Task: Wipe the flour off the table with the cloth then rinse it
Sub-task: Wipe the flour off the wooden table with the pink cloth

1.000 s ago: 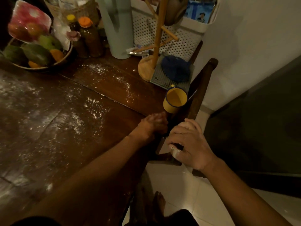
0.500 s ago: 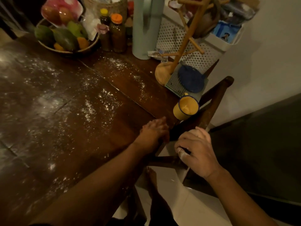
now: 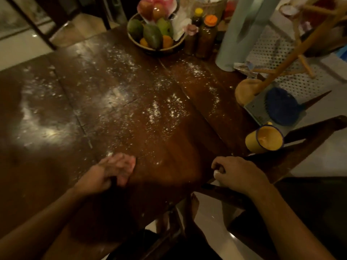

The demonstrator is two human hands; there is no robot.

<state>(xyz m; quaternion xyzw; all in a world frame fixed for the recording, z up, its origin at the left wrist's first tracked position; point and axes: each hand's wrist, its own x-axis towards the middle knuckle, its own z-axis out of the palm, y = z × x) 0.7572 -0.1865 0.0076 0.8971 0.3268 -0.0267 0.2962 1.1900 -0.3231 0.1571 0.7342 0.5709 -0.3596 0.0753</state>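
L hand (image 3: 116, 170) slid left from table (image 3: 178, 156) edge, now flat on top, blurred. R hand (image 3: 238, 173) clenched on cloth (image 3: 216, 173), axis hidden. 12 o'clock: bowl (image 3: 156, 51) w/ fruit (image 3: 152, 34).

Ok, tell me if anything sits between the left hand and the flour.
Nothing visible does. The left hand rests on the dark wooden table at the near edge of the scattered white flour. The woven fruit bowl and yellow enamel mug stand farther off. The right hand grips a small white wad.
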